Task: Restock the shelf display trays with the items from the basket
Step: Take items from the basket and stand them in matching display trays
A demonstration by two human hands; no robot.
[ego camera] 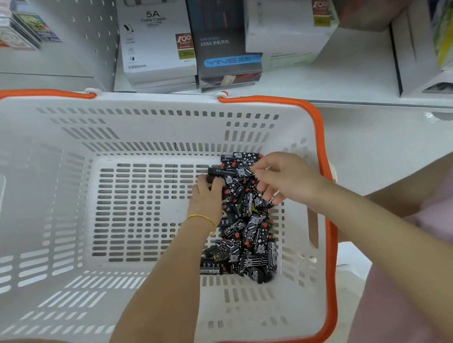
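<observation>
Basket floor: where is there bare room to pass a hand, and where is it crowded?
Bare: the left and middle of the basket floor, from its left wall to the black patterned lighters. Crowded: the right side, where they pile against the right wall, the left hand and right hand gripping some.

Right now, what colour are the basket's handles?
Orange handles on a white basket, clearest in the head view.

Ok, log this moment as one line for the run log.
phase: picking from basket | left hand: grips black packs | right hand: grips black packs | pile: basket's right side
</observation>
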